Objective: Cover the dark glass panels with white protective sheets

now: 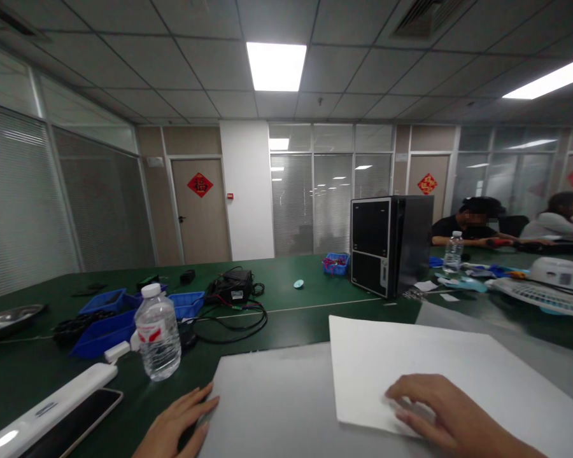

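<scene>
A large white sheet of paper (410, 350) lies at the right front, over part of a greyish sheet (272, 401) on the table. My right hand (442, 407) rests on the white sheet near its lower edge, fingers bent, with a gap between thumb and forefinger. At the grey sheet's left edge is my left hand (176, 425), its fingers stretched out and touching that edge. Neither hand visibly grips anything. Left of it stand a clear water bottle (157, 340), a long white device (52, 407) and a dark-screened phone (79, 423).
Blue bins (107, 331) and a black power unit (232, 286) with cables are behind the bottle. A black computer tower (391, 245) stands on the green table (296, 324). Two people (472, 219) sit at the far right, behind a white basket (544, 296) and clutter.
</scene>
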`<state>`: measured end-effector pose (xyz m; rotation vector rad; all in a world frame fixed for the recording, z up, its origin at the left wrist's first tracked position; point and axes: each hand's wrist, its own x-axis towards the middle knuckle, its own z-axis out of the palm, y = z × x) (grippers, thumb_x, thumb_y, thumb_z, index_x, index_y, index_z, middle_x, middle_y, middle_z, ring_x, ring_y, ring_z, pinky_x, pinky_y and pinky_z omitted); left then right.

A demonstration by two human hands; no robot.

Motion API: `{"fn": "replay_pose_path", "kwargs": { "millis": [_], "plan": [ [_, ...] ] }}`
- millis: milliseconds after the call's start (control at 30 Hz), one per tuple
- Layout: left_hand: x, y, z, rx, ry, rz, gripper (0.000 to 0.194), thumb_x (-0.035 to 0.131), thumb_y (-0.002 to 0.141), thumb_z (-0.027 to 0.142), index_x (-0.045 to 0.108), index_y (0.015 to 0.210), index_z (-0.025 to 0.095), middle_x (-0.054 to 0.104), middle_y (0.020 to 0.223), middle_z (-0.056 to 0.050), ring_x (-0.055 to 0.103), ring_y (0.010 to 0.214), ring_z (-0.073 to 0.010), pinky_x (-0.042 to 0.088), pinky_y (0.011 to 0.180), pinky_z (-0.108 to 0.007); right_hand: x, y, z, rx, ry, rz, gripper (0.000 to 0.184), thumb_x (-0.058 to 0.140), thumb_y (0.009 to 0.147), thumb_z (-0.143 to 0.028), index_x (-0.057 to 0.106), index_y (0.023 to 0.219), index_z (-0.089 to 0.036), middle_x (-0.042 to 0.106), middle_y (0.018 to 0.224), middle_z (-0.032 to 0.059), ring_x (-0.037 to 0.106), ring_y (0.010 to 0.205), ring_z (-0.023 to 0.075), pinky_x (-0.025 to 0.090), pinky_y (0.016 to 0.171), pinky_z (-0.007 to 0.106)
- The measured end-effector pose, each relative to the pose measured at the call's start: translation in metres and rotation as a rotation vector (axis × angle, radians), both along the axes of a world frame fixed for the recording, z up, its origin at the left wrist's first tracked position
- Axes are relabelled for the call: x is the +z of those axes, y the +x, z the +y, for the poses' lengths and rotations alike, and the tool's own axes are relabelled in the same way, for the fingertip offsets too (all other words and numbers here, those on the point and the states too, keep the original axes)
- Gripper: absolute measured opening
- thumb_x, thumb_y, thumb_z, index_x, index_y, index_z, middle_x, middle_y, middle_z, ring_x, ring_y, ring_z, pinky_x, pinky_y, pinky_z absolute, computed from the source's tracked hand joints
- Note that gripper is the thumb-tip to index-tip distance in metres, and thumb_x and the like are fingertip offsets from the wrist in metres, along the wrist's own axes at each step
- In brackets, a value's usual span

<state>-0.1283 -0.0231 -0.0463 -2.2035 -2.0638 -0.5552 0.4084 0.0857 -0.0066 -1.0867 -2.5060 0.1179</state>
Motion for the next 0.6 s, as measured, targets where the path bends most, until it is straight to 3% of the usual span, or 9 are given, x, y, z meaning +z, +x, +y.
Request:
{"fn": "replay_pose_path", "kwargs": {
  "millis": [100,267,367,500,600],
  "plan": [
    [-0.002,-0.001,0.0,0.005,0.004,-0.005,0.047,0.042,0.097,0.052,0.069,0.133,0.04,0.06,0.148,0.001,0.059,0.136,-0.0286,0.048,0.111,-0.053,-0.005,0.006,0.007,-0.077,0.009,0.042,0.038,0.051,0.101,-0.052,0.071,0.127,-0.033,0.074,0.127,0.0049,0.068,0.117,0.0254,0.051,0.105,0.042],
    [0.001,0.001,-0.001,-0.01,0.033,-0.015,0.043,0.047,0.095,0.049,0.071,0.129,0.039,0.063,0.145,0.0,0.062,0.133,-0.0296,0.05,0.108,-0.053,-0.01,0.034,0.026,-0.349,-0.033,0.022,0.048,0.039,0.103,-0.055,0.077,0.113,-0.026,0.077,0.118,0.009,0.07,0.109,0.0307,0.053,0.1,0.051],
    [0.001,0.002,-0.001,-0.017,0.082,-0.017,0.04,0.051,0.095,0.046,0.072,0.127,0.04,0.066,0.142,0.0,0.064,0.13,-0.0298,0.051,0.106,-0.053,-0.014,0.032,0.025,-0.282,-0.085,0.039,0.049,0.038,0.103,-0.056,0.077,0.112,-0.028,0.077,0.118,0.0081,0.07,0.109,0.0291,0.054,0.1,0.048],
    [-0.003,0.001,0.0,-0.026,0.08,-0.011,0.04,0.049,0.096,0.048,0.071,0.129,0.041,0.065,0.143,0.001,0.063,0.131,-0.03,0.052,0.107,-0.054,-0.018,0.019,0.017,-0.12,-0.139,0.134,0.047,0.043,0.102,-0.059,0.072,0.128,-0.034,0.069,0.137,0.0036,0.062,0.128,0.0264,0.047,0.114,0.045],
    [-0.004,0.0,0.0,-0.022,0.077,-0.018,0.04,0.049,0.096,0.049,0.071,0.129,0.042,0.065,0.143,0.001,0.063,0.131,-0.0303,0.051,0.107,-0.055,-0.016,0.017,0.017,-0.165,-0.125,0.166,0.05,0.043,0.101,-0.061,0.071,0.13,-0.032,0.066,0.141,0.0045,0.058,0.133,0.028,0.041,0.118,0.049]
  ]
}}
